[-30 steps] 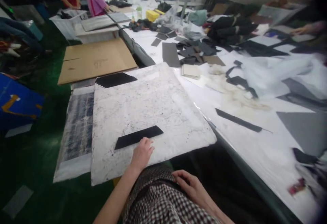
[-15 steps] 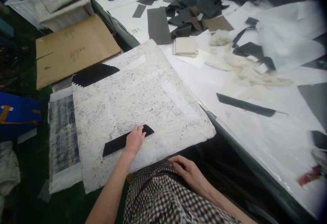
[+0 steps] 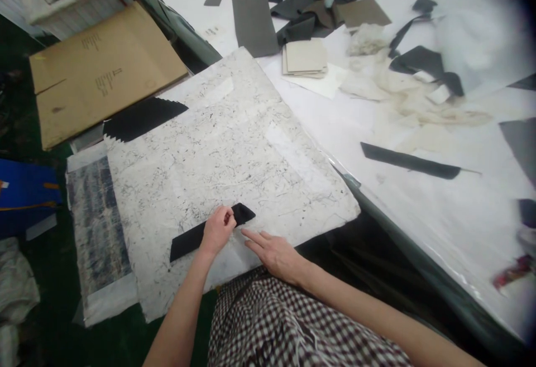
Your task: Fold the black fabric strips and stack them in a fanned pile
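My left hand (image 3: 218, 232) sits on a long black fabric strip (image 3: 188, 244), its fingers pinched over the strip near the right end. The strip lies slantwise on the near part of a white marbled board (image 3: 234, 149). My right hand (image 3: 272, 255) is flat with its fingers spread, close to the board's near edge and just right of the strip, holding nothing. A black piece with a zigzag edge (image 3: 142, 118) lies at the board's far left corner.
A cardboard sheet (image 3: 104, 71) lies left of the board, above a streaked mat (image 3: 96, 227). On the white table (image 3: 335, 132) are a black strip (image 3: 410, 161), a beige stack (image 3: 305, 58) and dark pieces. A blue bag (image 3: 25, 199) stands on the green floor.
My right hand has left my checked clothing and moved forward to the board beside the strip. My left hand's fingers now pinch the strip. The view has tilted and shifted.
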`<state>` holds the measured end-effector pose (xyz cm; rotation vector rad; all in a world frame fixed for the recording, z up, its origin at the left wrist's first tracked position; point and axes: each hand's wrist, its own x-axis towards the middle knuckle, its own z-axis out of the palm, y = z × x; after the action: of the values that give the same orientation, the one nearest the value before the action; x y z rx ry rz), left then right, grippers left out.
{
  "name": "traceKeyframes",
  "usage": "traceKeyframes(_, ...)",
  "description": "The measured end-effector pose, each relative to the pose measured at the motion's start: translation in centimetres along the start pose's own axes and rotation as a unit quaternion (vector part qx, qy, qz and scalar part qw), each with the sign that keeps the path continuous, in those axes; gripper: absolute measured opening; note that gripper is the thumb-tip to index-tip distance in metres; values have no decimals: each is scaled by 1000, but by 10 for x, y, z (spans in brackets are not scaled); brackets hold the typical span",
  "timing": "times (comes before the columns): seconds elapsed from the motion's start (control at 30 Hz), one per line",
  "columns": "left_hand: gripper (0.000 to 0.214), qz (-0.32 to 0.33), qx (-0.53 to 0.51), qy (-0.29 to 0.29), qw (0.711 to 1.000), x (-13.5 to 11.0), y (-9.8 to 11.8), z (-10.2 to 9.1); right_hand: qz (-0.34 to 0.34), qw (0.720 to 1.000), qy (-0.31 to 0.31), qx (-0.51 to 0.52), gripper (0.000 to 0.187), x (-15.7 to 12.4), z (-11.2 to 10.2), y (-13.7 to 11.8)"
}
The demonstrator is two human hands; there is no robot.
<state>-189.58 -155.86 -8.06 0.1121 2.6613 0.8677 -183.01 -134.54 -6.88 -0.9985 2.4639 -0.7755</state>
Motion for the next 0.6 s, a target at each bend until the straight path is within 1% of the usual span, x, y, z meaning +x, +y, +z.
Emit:
traceKeyframes(0.1, 8, -11, -90, -15, 996, 1, -11, -4, 10, 999, -6, -38, 56, 11, 6, 1)
traceKeyframes(0.2, 8, -26, -178, -37, 983, 3, -19, -6, 35, 996, -7, -78, 61, 18, 15, 3)
traceKeyframes(0.3, 13, -48, -270, -55, 960, 5, -28, -11, 66, 991, -14, -115, 66, 22, 23, 5)
traceKeyframes(0.37, 19, -67, -332, -49, 940, 3, -36, -17, 76, 989, -16, -128, 67, 23, 25, 4)
traceKeyframes(0.43, 25, -89, -392, -13, 916, -3, -47, -26, 81, 988, -15, -130, 67, 24, 26, 2)
traceKeyframes(0.5, 34, -108, -444, 44, 888, -13, -60, -38, 85, 989, -15, -121, 66, 25, 25, 0)
traceKeyframes(0.6, 45, -124, -500, 129, 847, -36, -85, -65, 88, 988, -20, -124, 65, 26, 22, -2)
